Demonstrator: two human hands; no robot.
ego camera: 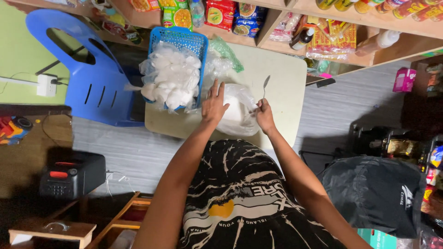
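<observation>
Spoon [265, 85] upright in the right hand [265, 115], fingers pinched on its handle and bowl pointing away, just right of the white bag [236, 110] on the table [286, 87], while the left hand [213, 105] rests fingers-spread on the bag's left side, beside the blue basket [184, 39].

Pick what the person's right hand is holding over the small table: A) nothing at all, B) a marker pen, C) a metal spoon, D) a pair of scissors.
C: the right hand grips a metal spoon by its handle, bowl pointing up, beside the clear plastic bag of white powder that the left hand rests on.
</observation>
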